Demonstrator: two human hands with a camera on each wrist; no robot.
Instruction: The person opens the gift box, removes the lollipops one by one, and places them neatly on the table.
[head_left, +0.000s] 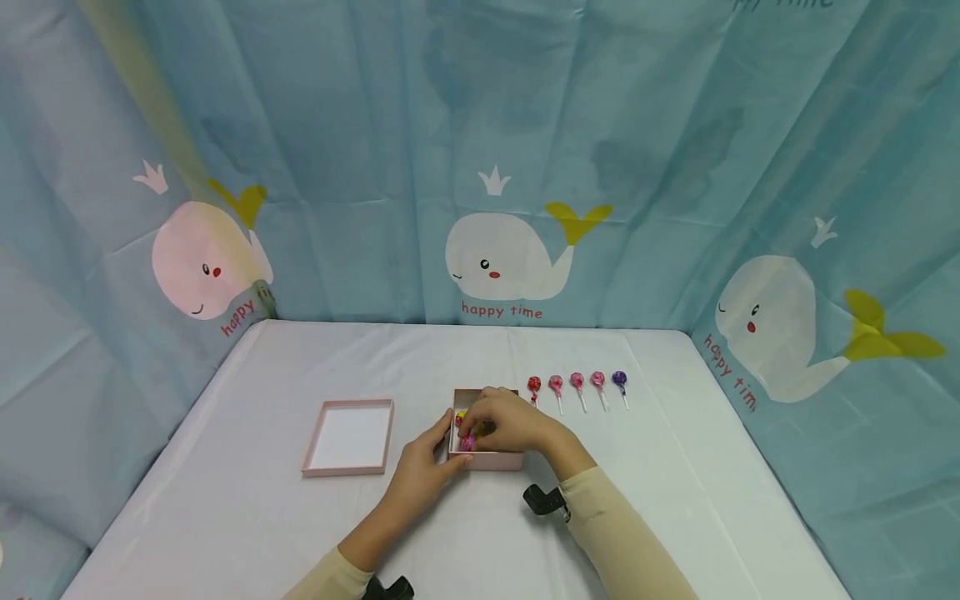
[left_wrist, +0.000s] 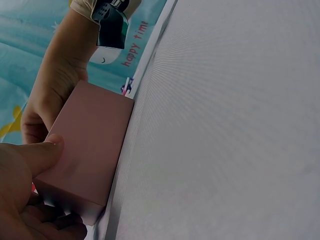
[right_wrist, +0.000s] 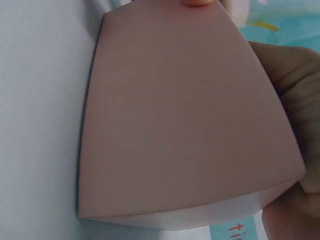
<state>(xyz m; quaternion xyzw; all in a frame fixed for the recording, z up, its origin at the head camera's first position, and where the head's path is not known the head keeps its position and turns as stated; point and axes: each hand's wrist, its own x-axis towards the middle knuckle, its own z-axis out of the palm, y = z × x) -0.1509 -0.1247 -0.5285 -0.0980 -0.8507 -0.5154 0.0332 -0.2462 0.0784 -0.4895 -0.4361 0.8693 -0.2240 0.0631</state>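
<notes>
Five lollipops [head_left: 577, 380] lie in a row to the right of the box's far corner, red at the left end, purple at the right, pinks between. The open box [head_left: 493, 462] sits on the table [head_left: 225, 517], right of its lid [head_left: 343, 471]. From where I stand, the left hand [head_left: 423, 471] grips the box's left end, thumb on the near wall. The right hand [head_left: 513, 422] reaches inside, fingers bent down at a pink sweet [head_left: 467, 443]; whether they pinch it I cannot tell. A red-and-yellow sweet [head_left: 461, 417] shows near the left wall. I'd call the step in hand handling the sweets, though putting in or taking out isn't clear. The next move seems to call for a steady box and fingers lifted clear of the rim.
</notes>
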